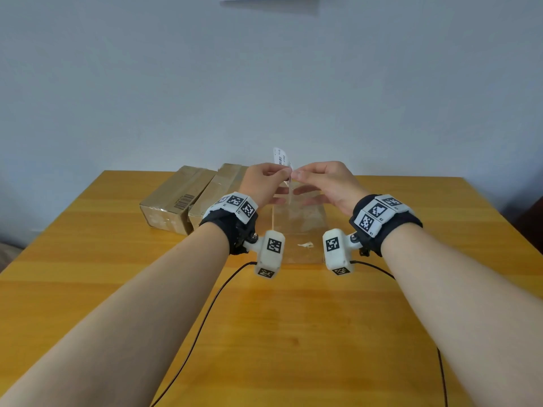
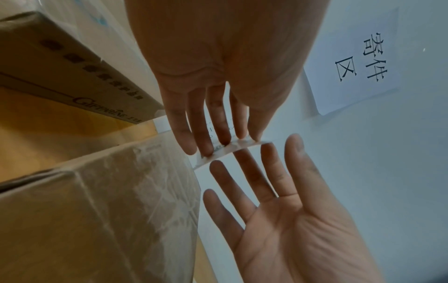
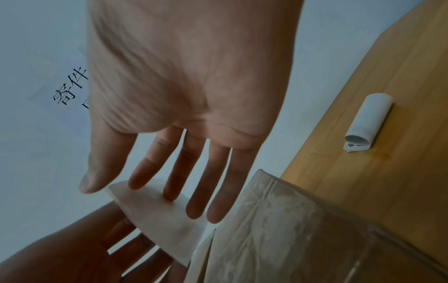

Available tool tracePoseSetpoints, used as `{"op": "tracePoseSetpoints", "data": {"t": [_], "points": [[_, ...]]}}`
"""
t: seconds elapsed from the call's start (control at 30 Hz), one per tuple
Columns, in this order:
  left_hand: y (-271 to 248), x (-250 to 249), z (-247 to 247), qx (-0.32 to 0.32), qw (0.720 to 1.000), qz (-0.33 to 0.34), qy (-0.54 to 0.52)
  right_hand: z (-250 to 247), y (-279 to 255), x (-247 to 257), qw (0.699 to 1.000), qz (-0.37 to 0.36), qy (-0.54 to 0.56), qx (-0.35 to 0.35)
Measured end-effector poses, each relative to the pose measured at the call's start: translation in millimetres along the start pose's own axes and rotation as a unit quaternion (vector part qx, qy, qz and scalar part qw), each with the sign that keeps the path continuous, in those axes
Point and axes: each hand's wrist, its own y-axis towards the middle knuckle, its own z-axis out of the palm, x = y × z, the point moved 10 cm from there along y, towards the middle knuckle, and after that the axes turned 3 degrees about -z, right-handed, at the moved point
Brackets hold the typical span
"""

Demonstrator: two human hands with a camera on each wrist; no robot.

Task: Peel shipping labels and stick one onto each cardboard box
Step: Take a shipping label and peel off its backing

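Below — yellow wooden table (image 1: 88,259), pale wall (image 1: 147,83)

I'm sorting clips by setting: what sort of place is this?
Probably a parcel-sending corner: a wall sign reads 寄件区, cardboard boxes sit on a wooden table, and both hands hold a shipping label.

— What's the table (image 1: 293,318) made of?
— Wood, yellow-orange, with a smooth, faintly glossy varnish.
— And the cardboard boxes (image 1: 176,198)?
— Matt brown cardboard; the nearest box (image 2: 97,220) is wrapped in wrinkled, shiny clear tape.
— The shipping label (image 3: 157,210)?
— Thin white paper, matt. The roll of labels (image 3: 368,118) looks like the same paper.
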Motion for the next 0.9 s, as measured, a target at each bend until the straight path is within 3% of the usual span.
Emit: {"op": "tracePoseSetpoints", "data": {"t": [0.6,0.9], "points": [[-0.7,-0.8,2.5,0.009,1.0,0.006,0.017,-5.7,1.2,3.4,0.998,-0.035,-0.022,-0.041],[-2.3,-4.2,4.2,0.005,1.0,0.004,0.028,-1.1,-3.2,9.6,0.998,-0.048,-0.029,-0.023]]}}
